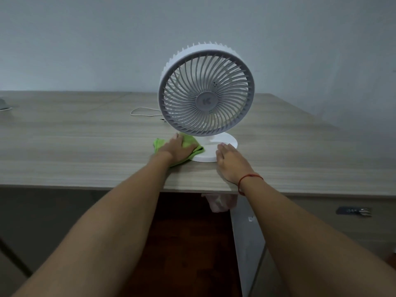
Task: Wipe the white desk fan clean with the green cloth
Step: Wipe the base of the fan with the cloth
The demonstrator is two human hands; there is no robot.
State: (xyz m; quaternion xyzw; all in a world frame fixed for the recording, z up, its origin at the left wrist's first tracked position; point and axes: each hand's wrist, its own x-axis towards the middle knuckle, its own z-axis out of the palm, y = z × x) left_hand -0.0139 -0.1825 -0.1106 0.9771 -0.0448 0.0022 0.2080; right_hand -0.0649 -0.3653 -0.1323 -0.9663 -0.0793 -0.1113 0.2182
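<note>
The white desk fan stands upright on a wooden desk, its round grey grille facing me above a round white base. A green cloth lies crumpled on the desk against the base's left side. My left hand rests on top of the cloth, fingers curled over it. On the right front of the base, my right hand lies flat with the fingers together, the fingertips on the base's edge. A red string is tied around that wrist.
The wooden desk runs wide left and right, its front edge just under my forearms. A thin white cable loops behind the fan on the left. A grey object sits at the far left edge. A wall stands close behind.
</note>
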